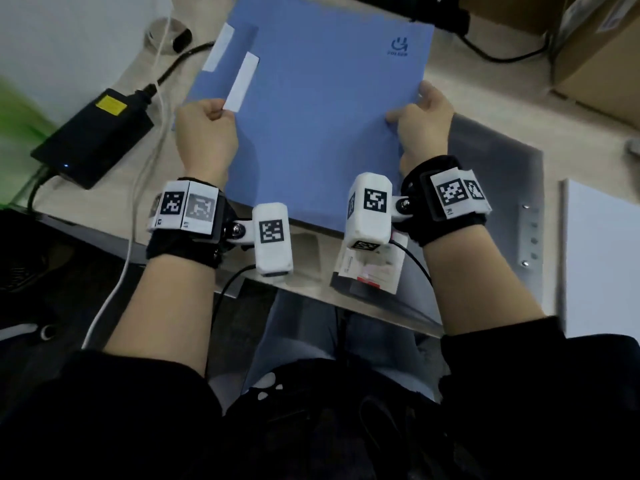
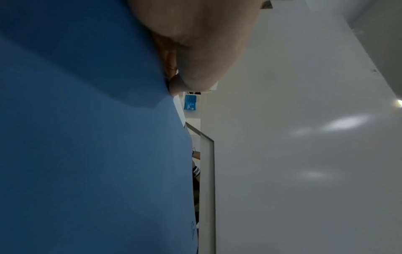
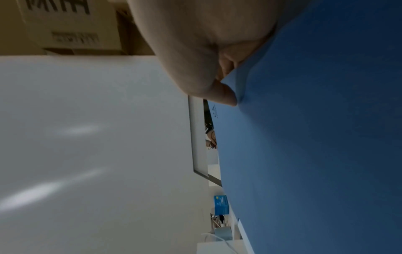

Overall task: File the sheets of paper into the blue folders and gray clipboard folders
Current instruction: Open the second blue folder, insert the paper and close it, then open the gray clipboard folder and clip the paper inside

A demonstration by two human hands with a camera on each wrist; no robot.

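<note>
A closed blue folder [image 1: 311, 109] with a white spine label is held up over the desk by both hands. My left hand [image 1: 204, 133] grips its left edge by the label, fingers curled round it. My right hand [image 1: 420, 123] grips the right edge, thumb on the cover. A second blue folder with its own white label peeks out behind, at the upper left [image 1: 239, 32]. A gray clipboard folder [image 1: 498, 188] lies on the desk beneath, to the right. White paper [image 1: 602, 265] lies at the far right. In both wrist views the blue folder [image 2: 87, 137] [image 3: 315, 137] fills half the picture.
A black power adapter [image 1: 93, 136] with cables sits at the left. Cardboard boxes [image 1: 595, 53] stand at the back right. A small packaged item [image 1: 370, 271] lies at the desk's front edge.
</note>
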